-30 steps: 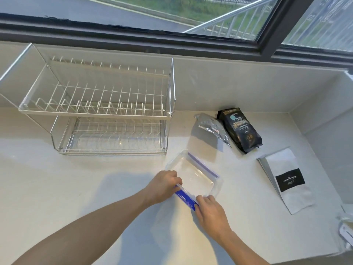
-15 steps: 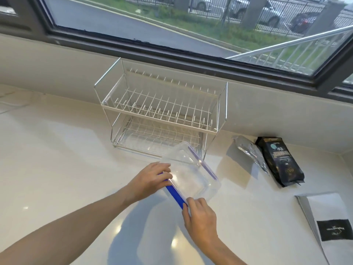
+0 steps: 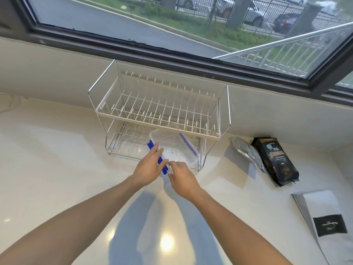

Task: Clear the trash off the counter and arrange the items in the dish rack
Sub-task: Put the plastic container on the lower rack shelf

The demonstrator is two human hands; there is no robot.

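Observation:
A clear plastic container (image 3: 172, 148) with blue clip edges is tilted partway into the lower tier of the two-tier white wire dish rack (image 3: 158, 109). My left hand (image 3: 150, 168) grips its near blue clip, fingers over the rim. My right hand (image 3: 183, 177) pinches the container's near corner beside the left hand. The rack's upper tier holds nothing. A crumpled silver wrapper (image 3: 248, 153), a black coffee bag (image 3: 276, 161) and a white pouch with a black label (image 3: 328, 224) lie on the white counter (image 3: 57, 169) to the right.
The rack stands against the low back wall under a dark-framed window (image 3: 172, 54). The counter's right side ends at a side wall near the black bag.
Both hands have carried the container away from the counter's middle and forward into the rack's lower tier. The view has shifted left and up, showing more of the window.

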